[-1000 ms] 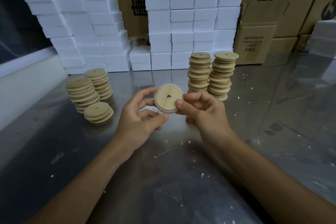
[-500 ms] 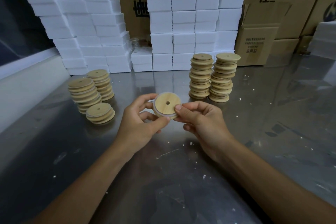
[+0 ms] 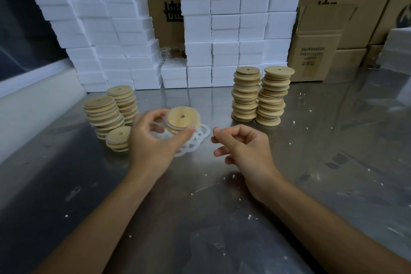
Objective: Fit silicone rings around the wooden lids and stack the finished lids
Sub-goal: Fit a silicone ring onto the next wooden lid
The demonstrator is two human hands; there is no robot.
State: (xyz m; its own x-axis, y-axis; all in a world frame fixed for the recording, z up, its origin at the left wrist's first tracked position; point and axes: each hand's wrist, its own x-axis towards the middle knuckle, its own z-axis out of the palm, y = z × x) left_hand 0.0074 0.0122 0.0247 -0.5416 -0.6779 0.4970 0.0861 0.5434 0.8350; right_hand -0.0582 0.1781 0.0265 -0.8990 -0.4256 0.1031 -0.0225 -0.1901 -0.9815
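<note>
My left hand (image 3: 153,140) grips a round wooden lid (image 3: 181,119) with a centre hole and a clear ring round its edge, held tilted above the metal table (image 3: 200,218). My right hand (image 3: 242,147) hovers just right of it, fingers loosely curled and holding nothing. Loose translucent silicone rings (image 3: 195,142) lie on the table under the lid. To the left stand three stacks of ringed lids (image 3: 102,113), the nearest one short (image 3: 117,140). Two tall stacks of bare wooden lids (image 3: 262,95) stand at the right rear.
White foam blocks (image 3: 222,29) are piled along the back, with brown cardboard boxes (image 3: 315,51) behind and to the right. A white ledge (image 3: 33,104) borders the table on the left. Small white crumbs dot the metal surface.
My right hand has let go of the lid and drawn back to the right. The left hand has carried the lid leftward, toward the short stack, uncovering the loose rings.
</note>
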